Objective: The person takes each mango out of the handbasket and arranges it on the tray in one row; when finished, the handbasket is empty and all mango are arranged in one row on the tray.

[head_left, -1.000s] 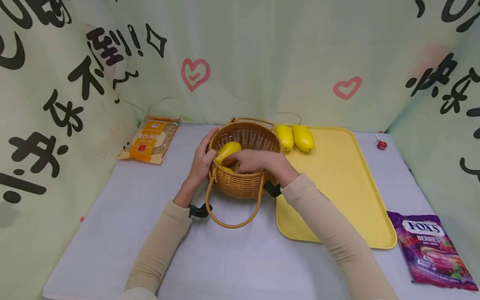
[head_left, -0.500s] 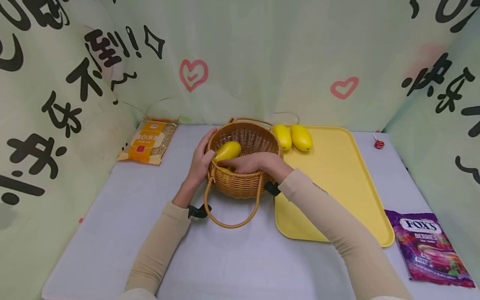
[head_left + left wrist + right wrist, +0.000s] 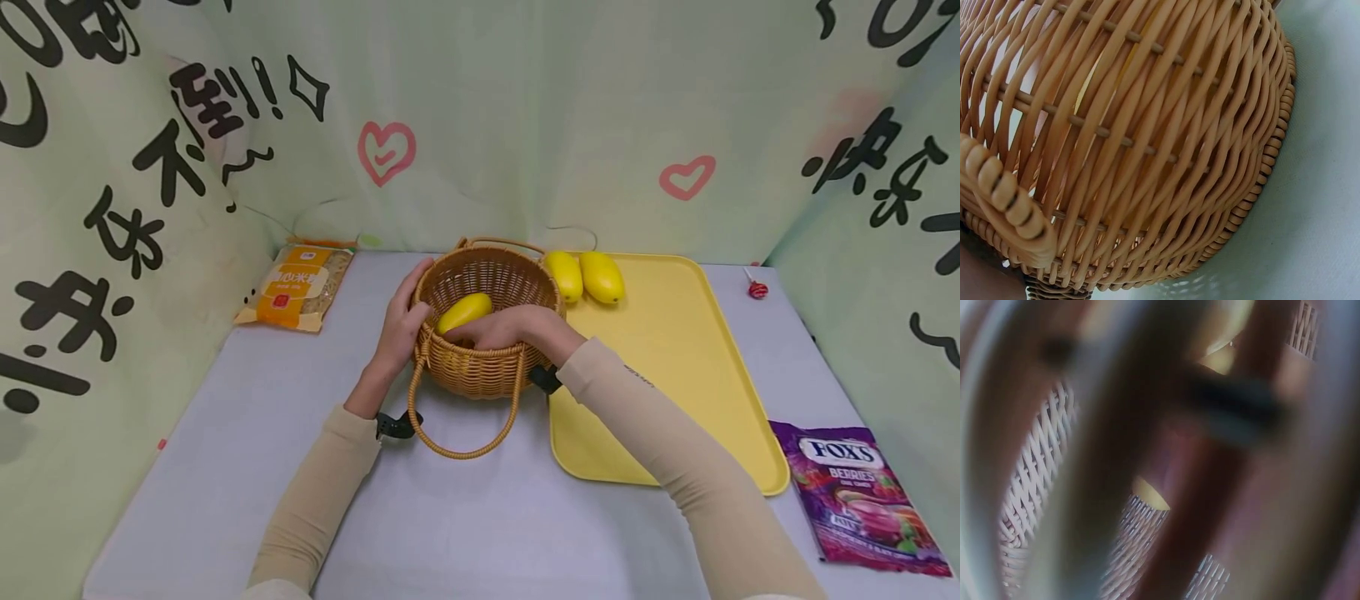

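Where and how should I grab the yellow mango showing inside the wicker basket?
Probably across its middle, from above: the yellow mango is elongated, and the wicker basket walls it in on the sides but opens upward.

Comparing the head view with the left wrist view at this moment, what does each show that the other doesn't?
Only the head view clearly shows: the right hand reaching into the basket, two yellow fruits at the far left corner of a yellow tray, an orange packet, a lollipop and a purple FOX'S bag.

Only the left wrist view: the basket's weave close up, with yellow glimpsed through gaps, its source unclear.

Both: the basket and its coiled handle.
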`<state>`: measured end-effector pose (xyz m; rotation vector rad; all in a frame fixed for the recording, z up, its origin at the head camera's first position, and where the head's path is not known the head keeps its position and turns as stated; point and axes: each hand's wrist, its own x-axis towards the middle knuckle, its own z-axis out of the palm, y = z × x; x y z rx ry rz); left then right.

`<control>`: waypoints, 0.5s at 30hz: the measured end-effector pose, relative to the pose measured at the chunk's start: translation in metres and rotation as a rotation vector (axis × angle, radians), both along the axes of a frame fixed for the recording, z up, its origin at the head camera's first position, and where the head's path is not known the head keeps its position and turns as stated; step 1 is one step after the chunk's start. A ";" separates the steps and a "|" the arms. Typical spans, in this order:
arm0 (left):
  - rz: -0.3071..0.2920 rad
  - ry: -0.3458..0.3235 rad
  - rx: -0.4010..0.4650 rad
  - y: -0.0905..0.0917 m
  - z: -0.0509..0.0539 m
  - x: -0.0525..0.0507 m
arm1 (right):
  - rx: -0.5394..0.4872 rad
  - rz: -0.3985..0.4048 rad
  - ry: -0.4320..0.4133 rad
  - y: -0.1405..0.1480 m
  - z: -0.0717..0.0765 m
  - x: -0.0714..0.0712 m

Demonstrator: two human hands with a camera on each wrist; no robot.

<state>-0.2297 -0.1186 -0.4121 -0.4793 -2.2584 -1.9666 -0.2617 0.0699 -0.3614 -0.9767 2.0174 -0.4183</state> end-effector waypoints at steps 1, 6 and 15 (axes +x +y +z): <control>0.000 0.000 -0.002 0.000 0.001 0.001 | 0.001 0.002 -0.002 0.000 0.000 0.000; -0.010 0.004 -0.012 0.001 0.018 0.012 | 0.011 -0.010 -0.019 0.001 0.003 0.001; -0.022 0.012 0.012 0.002 0.016 0.012 | 0.075 -0.077 0.059 0.004 0.006 0.004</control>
